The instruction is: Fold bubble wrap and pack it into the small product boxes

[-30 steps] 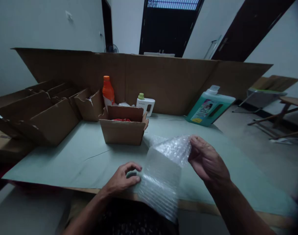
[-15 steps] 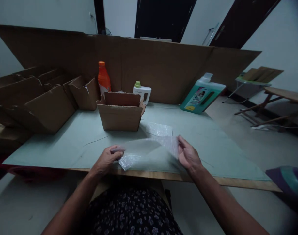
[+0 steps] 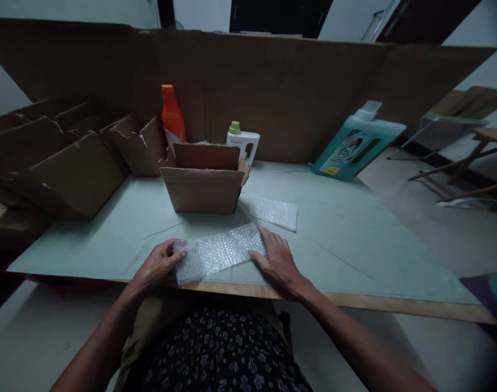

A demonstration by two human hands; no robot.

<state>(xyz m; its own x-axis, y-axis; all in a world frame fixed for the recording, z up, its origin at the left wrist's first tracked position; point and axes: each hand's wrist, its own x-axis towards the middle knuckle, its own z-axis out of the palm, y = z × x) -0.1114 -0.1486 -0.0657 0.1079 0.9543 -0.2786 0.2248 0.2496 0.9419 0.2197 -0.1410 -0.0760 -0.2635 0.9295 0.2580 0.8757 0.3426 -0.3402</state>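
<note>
A strip of bubble wrap [image 3: 221, 251] stretches between my two hands near the table's front edge. My left hand [image 3: 160, 262] pinches its left end between thumb and fingers. My right hand [image 3: 276, 257] grips the right end, the thumb on top and the fingers along the far side. Just beyond it, a second, folded piece of bubble wrap [image 3: 275, 213] lies flat on the table. An open cardboard box [image 3: 203, 189] stands behind the strip, its inside mostly hidden by the front wall.
Behind the box stand an orange bottle [image 3: 173, 117] and a white bottle with a green cap [image 3: 250, 142]. A large teal bottle [image 3: 354, 144] is at the back right. Several cardboard boxes [image 3: 74, 171] crowd the left. A cardboard screen [image 3: 289, 98] borders the table's back.
The bubble wrap strip has moved from a blurred, lifted position down toward the table and now shows flatter. My right hand has come left, and the view has tilted down.
</note>
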